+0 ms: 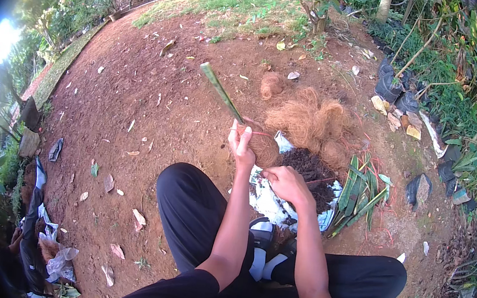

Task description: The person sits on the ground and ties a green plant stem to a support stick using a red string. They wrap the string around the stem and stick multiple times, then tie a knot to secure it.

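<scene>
My left hand grips the lower end of a long green leaf cutting, which points up and to the left. Against this hand rests a wad of brown coconut fibre, with a strand of red string across its top. My right hand is just below and to the right, its fingers pinched together over a white sack; what they pinch is too small to tell. Dark potting soil lies on the white plastic sack. Beyond it is a loose heap of coconut fibre.
Cut green leaves and tangled red strings lie right of the soil. Black plant bags and stone pieces line the right edge. Someone else's dark-clad leg shows at lower left, beside a clear plastic bag.
</scene>
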A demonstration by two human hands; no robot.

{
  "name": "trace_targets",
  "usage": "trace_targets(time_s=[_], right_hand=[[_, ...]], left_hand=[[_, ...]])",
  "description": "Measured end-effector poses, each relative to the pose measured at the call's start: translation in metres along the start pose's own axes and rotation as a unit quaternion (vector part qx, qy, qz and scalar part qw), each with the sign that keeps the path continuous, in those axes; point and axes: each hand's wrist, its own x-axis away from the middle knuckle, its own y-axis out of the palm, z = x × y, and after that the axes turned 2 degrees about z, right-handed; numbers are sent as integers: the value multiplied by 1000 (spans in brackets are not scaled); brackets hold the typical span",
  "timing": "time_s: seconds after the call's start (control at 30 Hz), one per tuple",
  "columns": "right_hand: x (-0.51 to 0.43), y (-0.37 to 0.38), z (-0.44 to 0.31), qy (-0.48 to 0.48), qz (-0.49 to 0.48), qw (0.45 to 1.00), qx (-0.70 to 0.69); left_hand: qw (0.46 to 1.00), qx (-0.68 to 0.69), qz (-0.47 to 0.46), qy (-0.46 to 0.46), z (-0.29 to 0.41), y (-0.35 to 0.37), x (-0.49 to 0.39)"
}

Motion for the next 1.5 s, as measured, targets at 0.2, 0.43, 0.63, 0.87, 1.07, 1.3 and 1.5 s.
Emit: trace_targets(time_s=[0.2, 0.43, 0.63, 0.87, 1.07, 1.3, 1.5], right_hand=[[10, -19, -7, 34, 14, 999, 41], [15, -57, 34, 109, 90, 990, 1], [13, -46, 29, 107, 79, 991, -20], [-1, 12, -1, 81, 58, 995, 23], [-1, 25, -15, -17, 54, 995, 86], [18, -14, -33, -19, 39, 990, 137], [35, -51, -37, -33, 108, 986, 118]], left_hand=[[980, 111, 130, -99, -15, 15, 4], [847, 434, 60, -301, -9, -11, -15], [810, 496, 121, -288, -11, 8, -10], [886, 306, 296, -182, -12, 27, 0], [977, 13, 210, 48, -12, 18, 8], [996, 84, -27, -29, -6, 5, 3], [991, 16, -50, -125, -24, -10, 5]])
